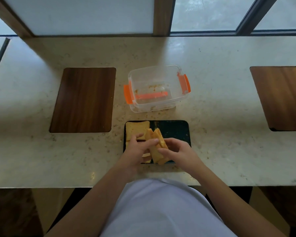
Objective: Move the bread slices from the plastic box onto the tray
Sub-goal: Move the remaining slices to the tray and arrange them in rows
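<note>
This is looking like a dining or café-style counter set along a window, rather than a working kitchen. A long pale stone countertop (212, 65) is running the full width of the view, speckled and glossy, with dark wooden placemat-like boards (83, 100) lying at regular intervals, one to the left and another (282, 98) far to the right (as seating places would be laid). Frosted window panes (79, 14) in wood and dark metal frames are standing directly behind the counter, letting in soft daylight. Food things are sitting out on it: a clear plastic box (156, 88) with orange clips, and a dark tray (174, 129) carrying bread slices (137, 128).
</note>
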Motion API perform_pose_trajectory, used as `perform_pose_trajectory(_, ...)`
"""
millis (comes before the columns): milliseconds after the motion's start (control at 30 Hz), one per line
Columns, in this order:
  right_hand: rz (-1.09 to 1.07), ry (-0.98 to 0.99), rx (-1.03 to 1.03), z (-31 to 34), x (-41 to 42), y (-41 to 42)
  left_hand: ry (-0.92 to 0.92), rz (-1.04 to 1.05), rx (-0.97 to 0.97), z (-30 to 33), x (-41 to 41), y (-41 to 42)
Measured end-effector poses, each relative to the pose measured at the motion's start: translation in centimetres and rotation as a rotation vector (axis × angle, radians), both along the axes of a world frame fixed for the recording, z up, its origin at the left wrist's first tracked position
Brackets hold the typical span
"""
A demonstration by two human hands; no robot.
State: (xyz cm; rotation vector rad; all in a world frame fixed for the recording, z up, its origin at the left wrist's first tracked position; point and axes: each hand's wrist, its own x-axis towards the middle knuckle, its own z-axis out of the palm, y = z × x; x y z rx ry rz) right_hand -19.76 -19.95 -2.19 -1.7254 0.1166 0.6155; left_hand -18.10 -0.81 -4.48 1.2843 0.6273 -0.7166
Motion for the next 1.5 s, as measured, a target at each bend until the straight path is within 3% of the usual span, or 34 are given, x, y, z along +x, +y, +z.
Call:
perform_pose_trajectory(233, -0.055, 0.097, 0.001, -1.2, 0.1, -1.6, 0.064, 0.018, -0.048, -1.3, 0.4, -0.4)
perform_pose_trajectory(367, -0.087, 0.164, -0.149, -3.4, 1.6, -3.2, 0.067, 0.034, -0.025, -1.6, 0.9, -0.4)
perform_pose_trajectory(500, 0.135, 0.199, -0.451, -5.3, 5.9, -4.9, 0.087, 0.027, -0.034, -1.8, 1.3, -0.2)
perform_pose_trajectory(700, 0.528, 0.112, -0.658, -5.6, 12.2, -5.6, 0.081, 0.003, -0.011, -2.1, 1.6, 0.5)
perform_pose_trajectory(967, 0.644, -0.024, -0.773, -5.8, 14.1, -4.6, 0.085, -0.025, 0.036, -1.9, 1.7, 0.2)
perform_pose_trajectory(1267, 0.543, -0.121, -0.686, -5.4, 12.0, -6.2, 0.085, -0.04, 0.059, -1.7, 1.9, -0.6)
perform_pose_trajectory(1500, 0.431, -0.34, -0.717, -3.9, 12.3, -5.7, 0.071, -0.052, 0.039, -1.7, 2.0, -0.3)
